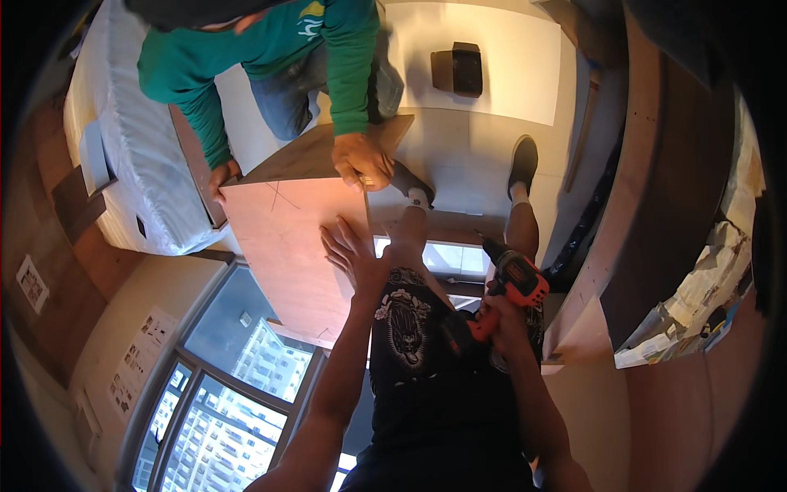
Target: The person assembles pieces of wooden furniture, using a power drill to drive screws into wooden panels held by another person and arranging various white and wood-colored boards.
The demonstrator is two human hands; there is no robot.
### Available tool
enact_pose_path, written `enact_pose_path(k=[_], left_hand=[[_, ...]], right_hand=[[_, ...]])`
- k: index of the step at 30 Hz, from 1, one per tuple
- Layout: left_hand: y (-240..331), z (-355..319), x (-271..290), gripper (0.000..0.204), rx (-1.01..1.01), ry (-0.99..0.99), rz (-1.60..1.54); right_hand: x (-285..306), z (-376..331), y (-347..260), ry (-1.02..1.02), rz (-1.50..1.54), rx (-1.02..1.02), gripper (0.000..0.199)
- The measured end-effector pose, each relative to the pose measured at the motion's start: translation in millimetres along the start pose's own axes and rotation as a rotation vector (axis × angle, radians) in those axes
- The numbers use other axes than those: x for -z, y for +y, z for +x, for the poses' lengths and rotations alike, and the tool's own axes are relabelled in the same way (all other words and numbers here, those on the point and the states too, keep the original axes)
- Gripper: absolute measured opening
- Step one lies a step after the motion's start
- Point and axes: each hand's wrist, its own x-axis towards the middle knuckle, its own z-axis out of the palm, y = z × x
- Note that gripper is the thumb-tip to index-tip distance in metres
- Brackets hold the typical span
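Note:
My left hand [354,256] lies with fingers spread on the right side of a pale wooden panel [287,238]. A pencilled cross marks the panel near its far edge, where a second, darker board [307,156] meets it at an angle. In my right hand [504,320] is a red and black cordless drill [516,279], gripped by its handle, its bit pointing away to the upper left. A co-worker in a green top [270,70] holds the panel's far corners, one hand [363,161] at the right corner, the other [223,179] at the left.
A plastic-wrapped mattress [139,164] stands at the left. On the lit white sheet beyond lies a black box-like object [467,69]. A long wooden board structure [611,238] runs along the right, with crumpled paper [697,287] beside it. A window [238,377] is at lower left.

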Motion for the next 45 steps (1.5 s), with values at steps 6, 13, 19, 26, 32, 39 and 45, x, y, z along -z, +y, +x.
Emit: enact_pose_path(k=[6, 13, 19, 26, 32, 39, 45], left_hand=[[-12.7, 3.2, -25.0, 0.105, 0.004, 0.095, 0.085], [-127.9, 12.2, -108.3, 0.094, -0.173, 0.065, 0.420], [-34.7, -7.8, -82.2, 0.110, -0.020, -0.078, 0.474], [-33.0, -14.7, -71.1, 0.120, 0.032, 0.055, 0.423], [-61.6, 9.3, -77.9, 0.105, -0.110, -0.103, 0.323], [-26.6, 8.7, -3.9, 0.110, 0.103, 0.081, 0.107], [-9.5, -28.0, -2.9, 0.121, 0.243, 0.030, -0.045]], right_hand=[[1.5, 3.2, 4.7, -0.009, 0.014, 0.012, 0.029], [3.9, -22.3, -0.9, -0.067, -0.165, 0.071, 0.009], [13.7, -147.8, -88.5, 0.073, -0.542, 0.777, 0.025], [108.2, -272.4, -123.8, 0.232, -0.033, 0.614, 0.044], [164.1, -248.8, -200.5, 0.603, -1.004, 1.277, 0.060], [179.7, -197.2, -226.7, 0.666, -1.049, 1.074, 0.064], [201.7, -197.6, -249.5, 0.675, -1.245, 1.168, 0.064]])
